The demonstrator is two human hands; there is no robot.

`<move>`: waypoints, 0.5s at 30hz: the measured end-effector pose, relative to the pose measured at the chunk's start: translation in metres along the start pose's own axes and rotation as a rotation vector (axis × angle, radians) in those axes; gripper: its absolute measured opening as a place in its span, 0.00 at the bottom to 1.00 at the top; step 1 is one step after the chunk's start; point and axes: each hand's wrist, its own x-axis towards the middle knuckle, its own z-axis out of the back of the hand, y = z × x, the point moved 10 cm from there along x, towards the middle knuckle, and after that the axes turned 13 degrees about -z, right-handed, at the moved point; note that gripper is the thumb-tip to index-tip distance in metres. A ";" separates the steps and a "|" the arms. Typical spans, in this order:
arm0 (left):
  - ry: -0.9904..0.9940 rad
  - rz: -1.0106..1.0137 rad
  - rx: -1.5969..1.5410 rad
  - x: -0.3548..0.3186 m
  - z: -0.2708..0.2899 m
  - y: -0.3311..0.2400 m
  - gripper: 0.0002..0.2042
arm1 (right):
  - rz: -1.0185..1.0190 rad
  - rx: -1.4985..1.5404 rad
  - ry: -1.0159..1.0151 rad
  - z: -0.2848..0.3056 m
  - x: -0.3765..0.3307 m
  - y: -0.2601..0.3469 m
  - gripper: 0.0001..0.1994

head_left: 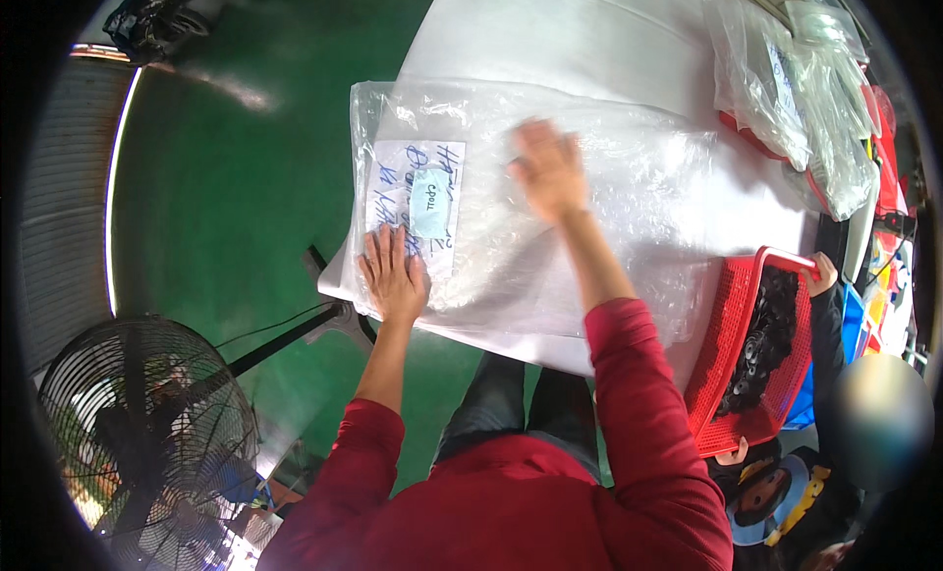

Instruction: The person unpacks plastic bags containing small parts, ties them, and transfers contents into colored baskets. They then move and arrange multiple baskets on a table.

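A large clear plastic bag [491,267] lies flat over the near left part of the white-covered table [550,31]. Beneath its film, or on it, is a white paper sheet [388,163] with blue handwriting, and a small pale blue label [430,203] sits on the sheet. My left hand [395,276] rests with spread fingers on the bag at the sheet's lower edge. Over the bag's middle is my right hand [550,168], fingers apart and slightly blurred, holding nothing; whether it touches the film I cannot tell.
To the right, another person's hands hold a red basket [702,375] of small black parts at the table's edge. Filled clear bags [830,100] stand at the far right. A large black fan [147,434] is at lower left, its stand reaching toward the table. The floor [236,178] is green.
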 end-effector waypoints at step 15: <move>-0.006 -0.039 0.058 -0.002 -0.003 -0.003 0.24 | -1.017 0.183 -0.214 0.070 -0.175 -0.269 0.36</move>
